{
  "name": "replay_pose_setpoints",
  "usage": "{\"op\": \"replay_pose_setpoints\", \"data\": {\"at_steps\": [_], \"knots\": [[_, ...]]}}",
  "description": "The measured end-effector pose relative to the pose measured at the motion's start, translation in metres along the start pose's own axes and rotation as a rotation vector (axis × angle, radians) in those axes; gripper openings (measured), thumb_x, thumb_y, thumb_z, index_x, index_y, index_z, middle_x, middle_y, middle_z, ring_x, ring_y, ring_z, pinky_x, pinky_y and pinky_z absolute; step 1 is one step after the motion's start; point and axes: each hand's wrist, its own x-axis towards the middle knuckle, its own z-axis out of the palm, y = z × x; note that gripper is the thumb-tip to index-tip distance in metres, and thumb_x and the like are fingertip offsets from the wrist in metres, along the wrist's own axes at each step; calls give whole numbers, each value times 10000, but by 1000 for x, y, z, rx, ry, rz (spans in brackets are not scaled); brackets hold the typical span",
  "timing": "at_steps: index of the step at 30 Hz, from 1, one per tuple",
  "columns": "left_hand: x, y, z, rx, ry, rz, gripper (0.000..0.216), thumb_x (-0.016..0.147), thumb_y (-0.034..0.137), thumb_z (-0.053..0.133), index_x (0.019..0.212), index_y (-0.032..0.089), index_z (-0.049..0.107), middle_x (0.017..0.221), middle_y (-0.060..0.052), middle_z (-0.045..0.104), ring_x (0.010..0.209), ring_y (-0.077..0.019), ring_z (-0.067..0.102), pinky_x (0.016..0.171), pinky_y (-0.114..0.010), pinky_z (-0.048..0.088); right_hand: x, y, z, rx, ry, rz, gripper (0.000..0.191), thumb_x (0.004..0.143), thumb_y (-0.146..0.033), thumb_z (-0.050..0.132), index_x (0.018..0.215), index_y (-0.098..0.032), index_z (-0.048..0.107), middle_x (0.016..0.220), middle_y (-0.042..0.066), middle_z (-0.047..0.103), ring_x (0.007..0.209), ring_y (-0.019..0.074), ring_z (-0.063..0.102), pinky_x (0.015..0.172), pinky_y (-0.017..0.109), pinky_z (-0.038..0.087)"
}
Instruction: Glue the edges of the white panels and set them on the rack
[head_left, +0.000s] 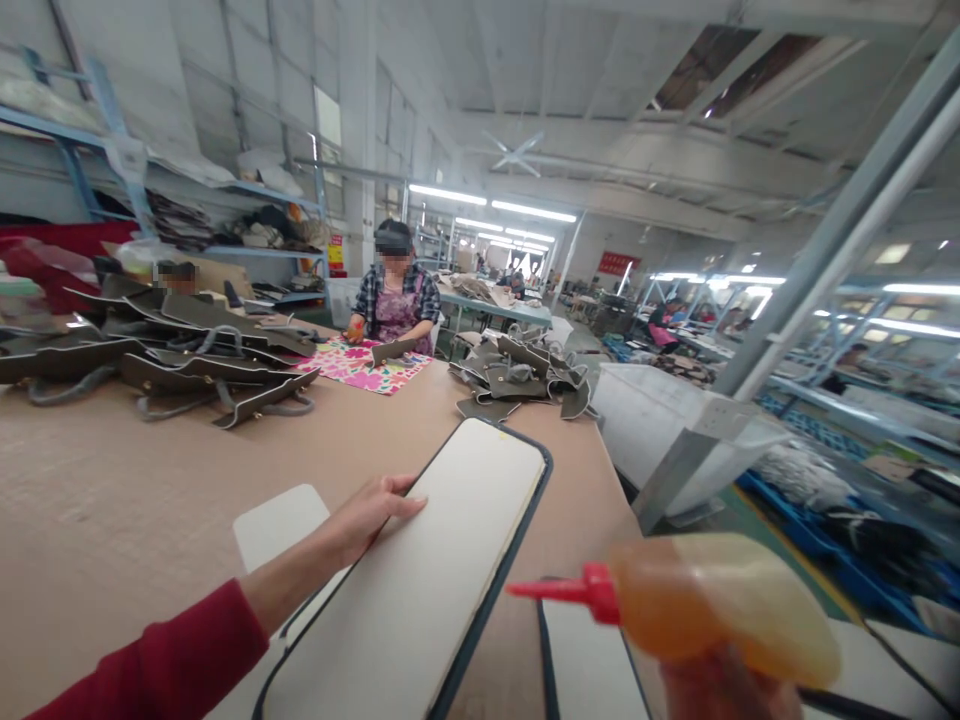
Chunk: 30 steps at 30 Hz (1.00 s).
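My left hand [382, 515] grips the left edge of a long white panel [420, 560] with rounded corners and a dark border. The thumb lies on its white face, and the panel is tilted above the table. In my right hand [724, 685] is a squeeze bottle [720, 605] of amber liquid, probably glue, lying sideways. Its red nozzle [562, 590] points left, to the right of the panel's edge and apart from it. The bottle hides most of my right fingers. Another white panel [589, 650] with a dark edge lies beneath the nozzle.
A white rounded piece [281, 520] lies left of the panel on the brown table [150, 500]. Dark pieces with handles [195, 360] pile up at left, more [525, 370] at the far edge. Across the table a co-worker [394, 300] handles a floral sheet [367, 365]. A metal post [750, 350] stands right.
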Motion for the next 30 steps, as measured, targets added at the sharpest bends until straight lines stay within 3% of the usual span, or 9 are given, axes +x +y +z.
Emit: {"op": "replay_pose_setpoints", "data": {"at_steps": [2, 5, 11, 16, 23, 27, 30], "knots": [[-10, -1, 0, 12, -25, 12, 452, 643, 247, 681, 1071, 116, 624, 892, -75, 722, 744, -236, 668, 665, -309, 515, 17, -15, 11, 144, 65, 41, 507, 616, -365, 737, 1093, -247, 612, 1115, 53, 629, 919, 230, 626, 762, 322, 540], [-22, -3, 2, 38, -19, 48, 447, 657, 265, 679, 1081, 133, 634, 916, -60, 719, 778, -234, 664, 685, -296, 506, 29, -26, 22, 254, 141, 126, 491, 612, -327, 724, 1079, -221, 617, 1199, 44, 584, 1070, 225, 560, 837, 297, 512], [-41, -4, 7, 123, 80, 65, 509, 632, 315, 716, 1111, 166, 636, 964, -32, 713, 856, -238, 650, 730, -276, 495, 31, -7, 21, 406, 333, 427, 292, 659, -249, 673, 947, -206, 654, 1052, 40, 657, 986, 186, 602, 714, 248, 553], [-44, -4, 3, 119, 71, 22, 459, 644, 292, 707, 1086, 179, 651, 962, -31, 712, 842, -228, 653, 736, -276, 491, 30, 1, 15, 437, 374, 498, 288, 675, -223, 653, 961, -202, 650, 1034, 38, 661, 964, 183, 610, 679, 258, 565], [-5, -22, 2, -83, 150, -37, 316, 556, 190, 738, 860, 125, 681, 785, -54, 706, 670, -170, 627, 622, -255, 489, 2, -14, 20, 263, 377, 442, 277, 694, -251, 651, 970, -233, 660, 1170, -2, 603, 1075, 179, 550, 682, 244, 564], [25, -29, 4, -115, 272, -101, 229, 523, 159, 754, 721, 118, 647, 655, -47, 672, 602, -161, 604, 595, -269, 489, -9, -7, 16, 205, 360, 494, 337, 675, -246, 647, 1012, -255, 649, 1206, -14, 580, 1111, 178, 524, 666, 232, 554], [41, -30, 5, -111, 284, -117, 228, 512, 171, 772, 666, 129, 610, 611, -36, 648, 597, -162, 599, 605, -281, 490, -10, 5, 8, 203, 273, 431, 425, 652, -251, 666, 1074, -264, 620, 1256, -21, 543, 1129, 180, 507, 742, 252, 543]]}}
